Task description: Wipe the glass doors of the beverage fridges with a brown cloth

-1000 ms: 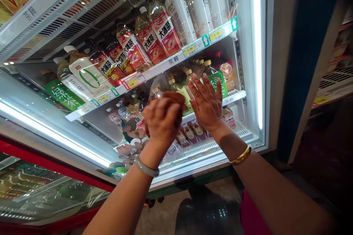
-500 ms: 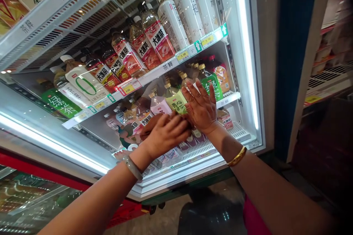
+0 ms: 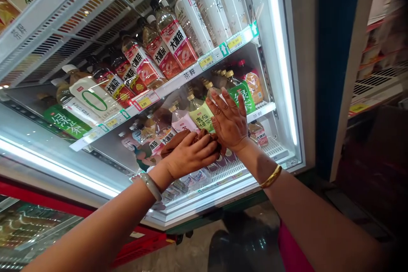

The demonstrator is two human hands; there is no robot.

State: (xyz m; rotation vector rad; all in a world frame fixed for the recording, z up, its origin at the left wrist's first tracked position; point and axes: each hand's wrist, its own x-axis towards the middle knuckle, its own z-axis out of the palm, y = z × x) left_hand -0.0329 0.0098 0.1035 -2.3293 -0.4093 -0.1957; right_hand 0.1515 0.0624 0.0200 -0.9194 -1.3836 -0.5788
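My left hand [image 3: 194,153], with a pale bangle at its wrist, is closed round a brown cloth [image 3: 175,142] in front of the glass door. Folds of the cloth show above its fingers. Just to the right, my right hand [image 3: 229,123] lies flat against the glass, fingers stretched out and pointing up, a gold bracelet on the wrist. Behind the glass, near my hands, stand a light green bottle [image 3: 201,115], a pink-labelled bottle [image 3: 182,121] and a green-labelled bottle [image 3: 241,94].
Rows of drink bottles fill the cooler's shelves, with price tags along the shelf edge [image 3: 172,87]. A bright light strip [image 3: 280,51] runs down the right side. At lower left is a red-framed cooler [image 3: 47,199]. More shelving [image 3: 376,89] stands at the far right.
The view has shifted slightly, so the shelves and bottles appear a little further left. My left hand's fingers look sharper and more closed on the cloth. My right hand remains flat on the glass.
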